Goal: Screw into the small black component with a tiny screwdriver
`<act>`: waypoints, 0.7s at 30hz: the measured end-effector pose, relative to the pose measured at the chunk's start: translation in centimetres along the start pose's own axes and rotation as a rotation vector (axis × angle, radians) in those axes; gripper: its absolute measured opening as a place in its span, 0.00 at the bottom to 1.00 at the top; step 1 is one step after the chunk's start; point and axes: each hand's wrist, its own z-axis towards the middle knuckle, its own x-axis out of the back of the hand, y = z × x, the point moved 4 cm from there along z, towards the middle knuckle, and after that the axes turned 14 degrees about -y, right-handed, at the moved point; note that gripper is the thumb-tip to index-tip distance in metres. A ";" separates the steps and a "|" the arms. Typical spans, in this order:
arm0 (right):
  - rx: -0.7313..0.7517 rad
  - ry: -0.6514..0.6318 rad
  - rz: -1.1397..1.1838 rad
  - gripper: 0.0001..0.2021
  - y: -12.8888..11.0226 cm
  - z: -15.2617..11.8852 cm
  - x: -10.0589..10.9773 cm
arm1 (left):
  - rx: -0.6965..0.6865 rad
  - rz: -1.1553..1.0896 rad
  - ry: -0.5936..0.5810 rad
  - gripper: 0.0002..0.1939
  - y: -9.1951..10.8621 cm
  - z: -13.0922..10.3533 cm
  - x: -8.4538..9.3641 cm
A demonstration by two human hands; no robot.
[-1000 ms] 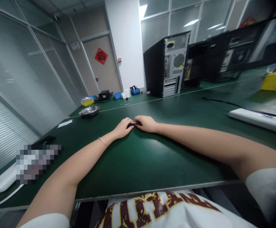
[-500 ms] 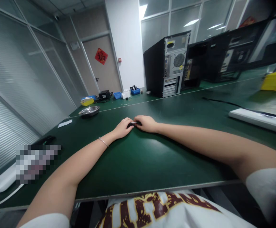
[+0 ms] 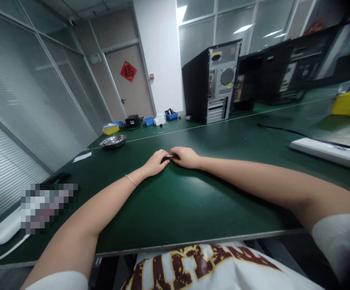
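My left hand (image 3: 157, 162) and my right hand (image 3: 186, 157) meet over the middle of the green table (image 3: 175, 209). Between them is a small dark object (image 3: 169, 156) with a thin shiny strip. Fingers of both hands are closed around its ends, the left from one side and the right from the other. Most of it is covered by the fingers, so its kind cannot be made out. It is at or just above the tabletop.
A metal bowl (image 3: 113, 141) stands at the back left near a white paper (image 3: 82, 157). Small blue bins (image 3: 171, 117) line the far side beside a black computer tower (image 3: 197, 84). White power strips lie at right (image 3: 328, 152) and left (image 3: 3, 229).
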 end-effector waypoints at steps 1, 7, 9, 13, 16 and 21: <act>0.000 0.001 -0.001 0.06 0.0 0.0 0.0 | 0.000 -0.001 0.000 0.09 0.0 0.0 0.0; -0.006 -0.006 0.002 0.06 0.0 0.0 0.0 | 0.000 -0.004 0.011 0.09 0.1 0.0 0.0; -0.014 -0.009 0.005 0.06 0.1 0.1 0.0 | 0.001 -0.022 0.022 0.08 0.1 0.0 0.1; -0.031 0.004 0.015 0.08 0.1 0.0 0.1 | 0.053 -0.150 0.117 0.09 -0.9 -0.2 0.4; -0.044 0.008 0.013 0.08 0.1 0.0 0.2 | 0.138 -0.390 0.222 0.14 -2.8 -0.2 0.4; -0.066 -0.016 0.076 0.08 0.2 -0.2 0.4 | 0.201 -0.765 0.333 0.23 -4.9 -0.2 0.0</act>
